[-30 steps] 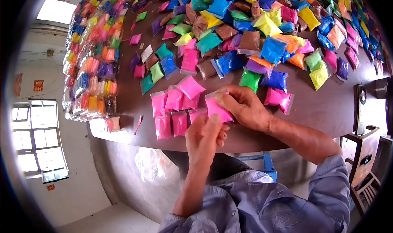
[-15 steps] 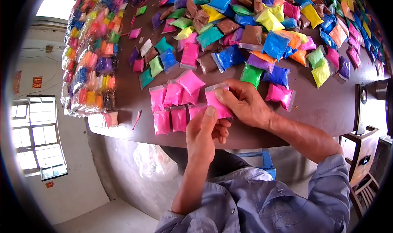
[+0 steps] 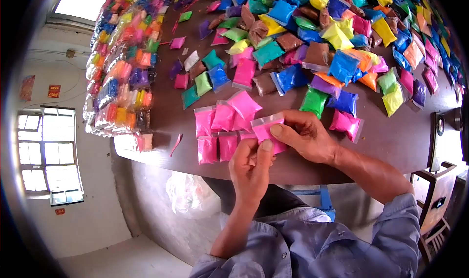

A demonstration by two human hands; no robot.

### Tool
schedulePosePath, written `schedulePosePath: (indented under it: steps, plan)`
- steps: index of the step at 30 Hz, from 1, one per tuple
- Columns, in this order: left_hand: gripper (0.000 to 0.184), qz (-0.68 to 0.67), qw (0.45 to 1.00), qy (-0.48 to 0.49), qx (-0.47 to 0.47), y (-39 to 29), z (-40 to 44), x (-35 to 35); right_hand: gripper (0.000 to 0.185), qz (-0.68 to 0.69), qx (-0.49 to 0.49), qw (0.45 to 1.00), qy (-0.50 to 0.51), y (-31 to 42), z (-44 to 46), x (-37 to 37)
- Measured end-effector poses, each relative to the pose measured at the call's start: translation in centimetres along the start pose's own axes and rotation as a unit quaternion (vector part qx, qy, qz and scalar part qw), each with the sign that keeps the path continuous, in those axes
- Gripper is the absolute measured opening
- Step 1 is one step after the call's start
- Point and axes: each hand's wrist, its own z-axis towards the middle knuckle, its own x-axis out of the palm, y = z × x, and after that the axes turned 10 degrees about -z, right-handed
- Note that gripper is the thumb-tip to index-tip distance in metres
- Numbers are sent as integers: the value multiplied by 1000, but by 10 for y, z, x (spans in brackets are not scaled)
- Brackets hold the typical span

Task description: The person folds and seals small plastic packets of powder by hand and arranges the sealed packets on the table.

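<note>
One pink packet (image 3: 266, 130), held just right of the pink cluster (image 3: 223, 117). Right hand (image 3: 309, 137): grip narrow, pinching the packet, thumb on its face. Left hand (image 3: 250, 169): grip narrow, thumb at the packet's lower part. Table (image 3: 386, 151), brown, under the cluster. Mixed-colour pile (image 3: 312, 31), beyond the cluster. Clear-wrapped stacks (image 3: 119, 82), left of the cluster. Thin pink strip (image 3: 176, 145), left of the cluster, apart.
</note>
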Motion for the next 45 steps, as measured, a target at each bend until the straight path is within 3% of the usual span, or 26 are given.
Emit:
schedulePosePath:
  steps: [3, 5, 7, 9, 17, 20, 25, 33, 36, 39, 45]
  plan:
    - [20, 56, 998, 7, 15, -3, -3, -1, 22, 9, -3, 1000, -2, 3, -2, -1]
    - [21, 22, 999, -15, 19, -5, -4, 3, 18, -91, 14, 995, -28, -2, -1, -3]
    - [19, 115, 989, -5, 90, -1, 0, -4, 15, -174, -19, 984, -34, 4, -2, -2]
    - [17, 68, 996, -10, 53, 13, 0, -12, 15, -233, -37, 971, -33, 9, -3, 0]
    - [16, 93, 986, 16, 135, 16, 2, -17, 17, -82, -22, 995, -43, -13, -2, 0]
    - [12, 3, 995, 16, 94, 6, 1, -8, 19, -100, -13, 994, -29, -11, -1, -3]
    - [11, 56, 989, 25, 136, 17, 5, -15, 22, -184, -51, 981, -22, -9, -3, -1]
    - [14, 42, 984, 25, 170, 15, 3, -10, 16, -142, -43, 988, -31, -7, -3, 1]
    - [18, 19, 993, 17, 115, 4, 0, -8, 16, -144, -57, 987, -45, -14, -3, -3]
    - [21, 79, 992, 52, 83, 15, 2, -13, 16, -139, -71, 986, -62, -20, -4, -3]
    - [19, 33, 990, 23, 137, 15, 3, -6, 16, -105, -33, 993, -52, -6, -4, 6]
